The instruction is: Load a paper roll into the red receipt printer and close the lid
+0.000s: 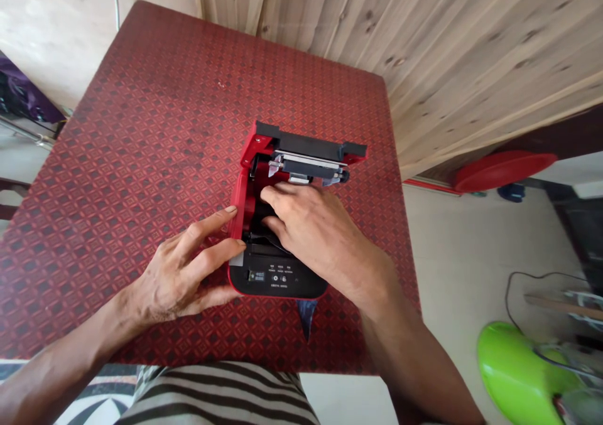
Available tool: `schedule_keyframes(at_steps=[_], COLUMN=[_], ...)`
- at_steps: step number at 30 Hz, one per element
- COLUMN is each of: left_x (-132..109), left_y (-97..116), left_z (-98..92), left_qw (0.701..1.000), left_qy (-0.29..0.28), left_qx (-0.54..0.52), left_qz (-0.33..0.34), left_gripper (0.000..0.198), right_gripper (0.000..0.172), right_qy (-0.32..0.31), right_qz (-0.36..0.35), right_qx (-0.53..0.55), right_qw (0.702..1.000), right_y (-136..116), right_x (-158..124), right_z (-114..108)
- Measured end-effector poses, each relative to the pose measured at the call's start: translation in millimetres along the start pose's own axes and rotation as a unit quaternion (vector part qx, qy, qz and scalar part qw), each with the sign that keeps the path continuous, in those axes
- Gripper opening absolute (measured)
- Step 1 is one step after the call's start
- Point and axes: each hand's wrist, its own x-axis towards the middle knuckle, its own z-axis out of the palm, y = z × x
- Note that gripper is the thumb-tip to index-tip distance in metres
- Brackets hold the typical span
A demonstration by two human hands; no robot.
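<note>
Red-and-black printer (pixel 261 267), so it seems from the roller (pixel 308 167) under its lid, stands on the patterned tabletop (pixel 188 130), close to the near edge and nearer the right edge than the left. Lid (pixel 313 145) raised, on the side toward the far edge; control panel (pixel 296 282) faces the near edge. Left hand (pixel 181 271) is loosely spread, digits touching the left wall and near-left corner, not wrapped round the body. Right hand (pixel 313 221) reaches into the open cavity, index and thumb bent; its other fingertips are hidden, so cannot tell whether it grips anything. Dark blue scrap (pixel 308 317) pokes out at the near side, perhaps cloth. Handling, by judgement: casing probably rigid plastic, fairly light, smooth enough to slide if pushed from one side. Lid hinge and roller mounts look the delicate parts. Best hold: low on both side walls, palms flat, keeping off roller and lid; one hand braced against the left wall should suit work inside.
</note>
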Motion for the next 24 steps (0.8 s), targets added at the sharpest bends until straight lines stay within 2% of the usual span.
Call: schedule_keyframes(at_steps=[17,20,24], left_x=[3,2,3], left_y=[-2,-1,-1], left_z=[1.9,1.4,0.9], left_qw=[1.000,1.000,1.000], left_qy=[0.018,0.015,0.007], left_qx=[0.000,0.007,0.002], left_qz=[0.009,0.006,0.001], left_gripper=[0.048,0.047,0.047], right_gripper=[0.019,0.019,0.015], right_qy=[-0.011,0.007,0.075], right_qz=[0.003,-0.019,-0.064], right_qx=[0.030,0.058,0.102], right_qw=[1.000,0.998,0.990], right_y=[2,2,1], right_x=[1,-5,-22], right_z=[-1,-2,-6])
